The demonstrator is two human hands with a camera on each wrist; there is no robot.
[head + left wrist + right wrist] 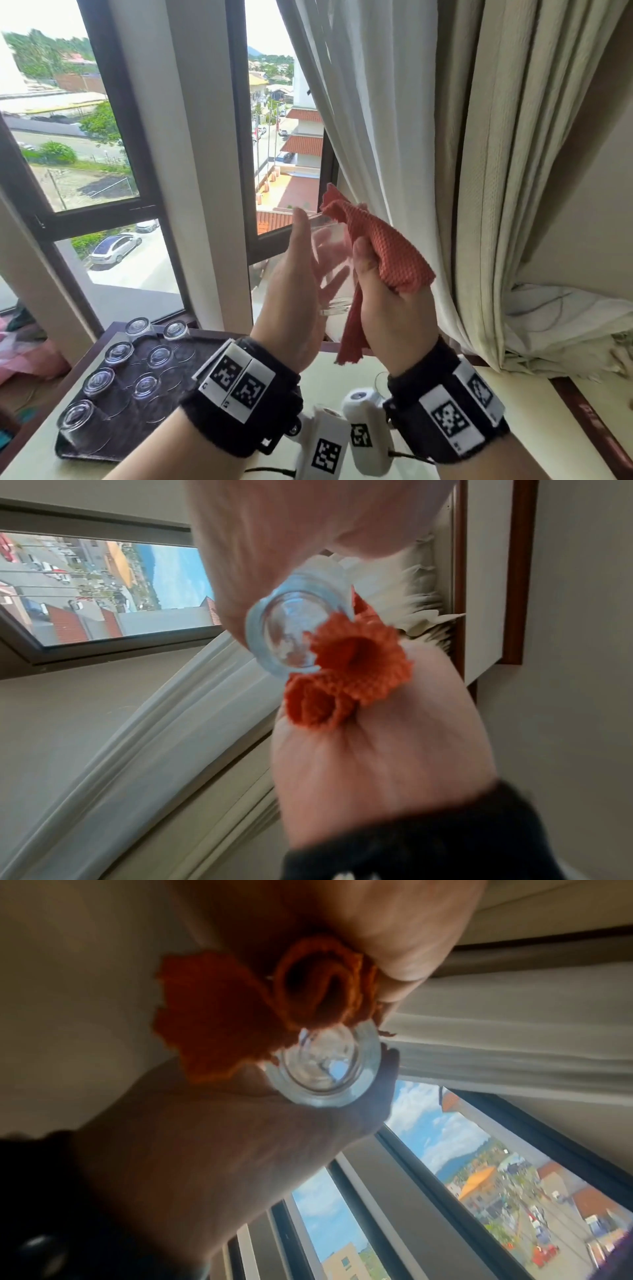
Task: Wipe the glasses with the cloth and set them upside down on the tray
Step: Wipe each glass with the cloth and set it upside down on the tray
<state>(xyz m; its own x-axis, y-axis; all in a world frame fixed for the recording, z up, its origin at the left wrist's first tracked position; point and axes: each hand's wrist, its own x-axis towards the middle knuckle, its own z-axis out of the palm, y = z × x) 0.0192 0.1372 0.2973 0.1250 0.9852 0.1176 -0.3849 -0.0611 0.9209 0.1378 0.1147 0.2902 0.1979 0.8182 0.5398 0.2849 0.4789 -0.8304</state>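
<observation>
Orange, waffle-textured cloth (390, 257) is bunched in my right hand (394, 308), fingers curled round it, one end poking up over the rim of the glass (334, 263) and a tail hanging down past my wrist. My left hand (298, 291) holds that glass up in front of the window (102, 137), mouth upward, base low — the thumb lies straight along the near side and the fingers show through the clear wall, wrapped round the far side. The cloth touches the glass at the rim and along its right side.

From the left wrist camera I see the thick round base of the glass, with folds of cloth pressed against its edge and gripped in the other fist. The right wrist camera gives the same base from the opposite side, blurred, cloth rolled just above it.

Down on the table (496, 428) sits a dark tray (212, 339), to the lower left of my hands and well apart from the held glass. Seven upturned glasses (118, 354) stand on it in two rows, bases up. A cream curtain (496, 171) hangs to the right, bunched low beside the table.
</observation>
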